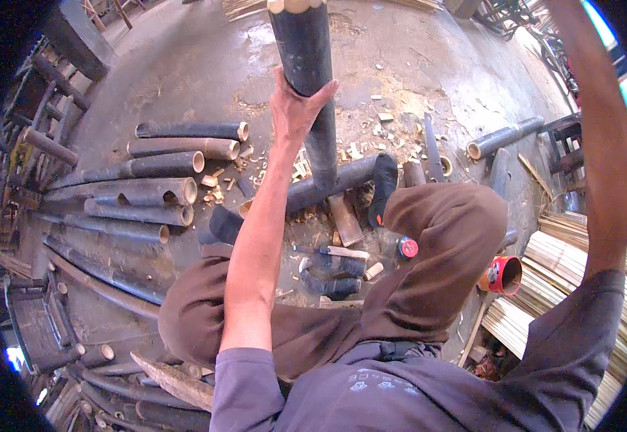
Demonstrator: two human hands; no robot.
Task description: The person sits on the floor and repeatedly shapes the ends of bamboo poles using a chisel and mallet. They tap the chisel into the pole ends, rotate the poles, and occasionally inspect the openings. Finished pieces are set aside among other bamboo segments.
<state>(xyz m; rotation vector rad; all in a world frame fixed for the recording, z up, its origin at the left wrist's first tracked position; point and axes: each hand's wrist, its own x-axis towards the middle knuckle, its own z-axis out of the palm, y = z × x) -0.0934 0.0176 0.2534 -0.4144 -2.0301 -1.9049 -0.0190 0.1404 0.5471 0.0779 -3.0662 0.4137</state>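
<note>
A seated worker's left hand [293,108] wraps its fingers [321,92] around a thick, dark bamboo pole [306,65] standing upright between the knees. The raised right arm [605,144] leaves the picture, its hand unseen. Rigid, round and smooth-skinned, the pole looks heavy and best held mid-shaft. Cut bamboo lengths [162,167] lie left of the fingers.

Dark smooth bamboo pole [306,65], rough concrete floor [184,65], pale split bamboo strips [573,266]
</note>
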